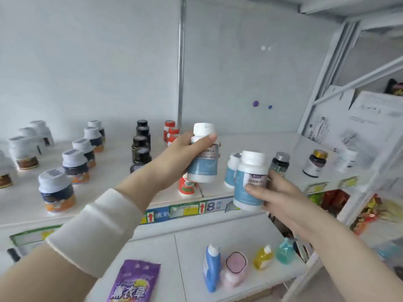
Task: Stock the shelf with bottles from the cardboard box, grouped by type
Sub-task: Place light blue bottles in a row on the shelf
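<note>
Head view: stocking looks well under way. Shelf [257, 142] already carries sorted rows, counts approximate because of blur:
- About five orange-base bottles [75, 164] with white caps, in a near-to-far line.
- About five black bottles [141, 147] just right of them.
- Four or so red-and-white bottles [172, 131], partly hidden by the arm.
- At least four brown-label bottles [24, 153] at far left.

Left hand [181, 153] is wrapped round a blue-label bottle [202, 158], held above the shelf. Right hand [277, 192] grasps a second blue-label bottle [248, 182] at the near edge. One matching bottle [230, 168] stands on the shelf just behind it. That makes three of this type, two not yet placed.

Singles to the right: one green bottle [280, 164] with a grey cap, one gold-cap bottle [315, 163].

Cardboard box is not surely in view, so I cannot tell how much is left to unpack.
</note>
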The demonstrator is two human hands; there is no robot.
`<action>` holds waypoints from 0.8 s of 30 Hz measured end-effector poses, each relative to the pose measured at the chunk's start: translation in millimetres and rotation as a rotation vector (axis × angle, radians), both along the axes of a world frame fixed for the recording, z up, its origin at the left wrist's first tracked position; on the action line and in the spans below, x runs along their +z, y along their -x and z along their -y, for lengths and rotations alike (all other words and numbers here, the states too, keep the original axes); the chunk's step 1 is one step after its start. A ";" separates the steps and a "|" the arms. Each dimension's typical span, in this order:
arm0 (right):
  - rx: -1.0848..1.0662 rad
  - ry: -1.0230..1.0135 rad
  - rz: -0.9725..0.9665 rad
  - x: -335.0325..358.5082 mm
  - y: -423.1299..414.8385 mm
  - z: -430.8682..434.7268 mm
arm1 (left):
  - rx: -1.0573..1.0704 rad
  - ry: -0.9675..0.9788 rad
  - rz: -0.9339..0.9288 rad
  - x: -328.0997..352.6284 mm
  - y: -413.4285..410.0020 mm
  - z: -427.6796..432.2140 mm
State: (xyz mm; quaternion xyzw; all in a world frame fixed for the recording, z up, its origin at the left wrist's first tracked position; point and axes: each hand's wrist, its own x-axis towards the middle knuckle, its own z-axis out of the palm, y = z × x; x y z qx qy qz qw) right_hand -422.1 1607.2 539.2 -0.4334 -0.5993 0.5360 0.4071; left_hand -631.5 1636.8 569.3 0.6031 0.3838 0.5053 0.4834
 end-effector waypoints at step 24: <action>0.140 -0.047 0.471 1.7 7.4 -333.7 | 0.294 0.222 -0.392 -13.9 -20.1 -334.1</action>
